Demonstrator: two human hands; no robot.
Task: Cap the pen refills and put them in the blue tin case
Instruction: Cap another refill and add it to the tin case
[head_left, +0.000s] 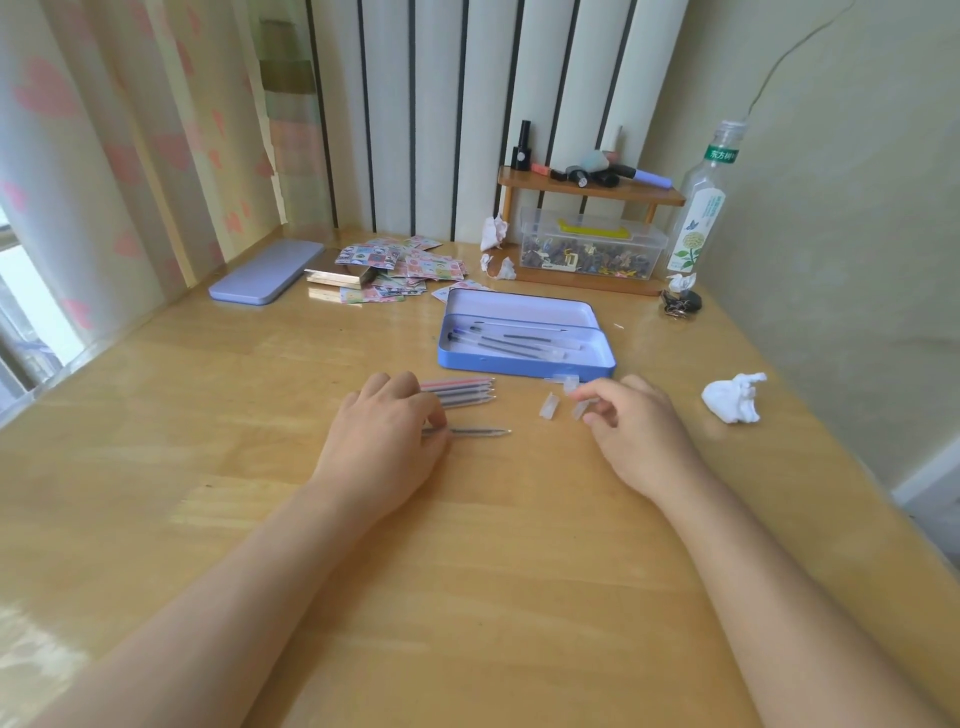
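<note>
The blue tin case (524, 366) lies open at the table's middle, with several capped refills (511, 343) inside. A row of uncapped refills (460, 392) lies just in front of it. My left hand (387, 431) rests on the table, its fingers pinching the end of a single dark refill (475, 432) that lies flat, tip pointing right. My right hand (631, 426) hovers to the right, fingertips closed on a small clear cap (581, 409). Two more clear caps (548, 406) lie loose near the case's front edge.
The case's lid (267, 270) lies at the back left beside a pile of stickers (400, 267). A crumpled tissue (732, 397) sits to the right. A wooden shelf (592, 189), a clear box (589, 249) and a bottle (701, 208) stand at the back right.
</note>
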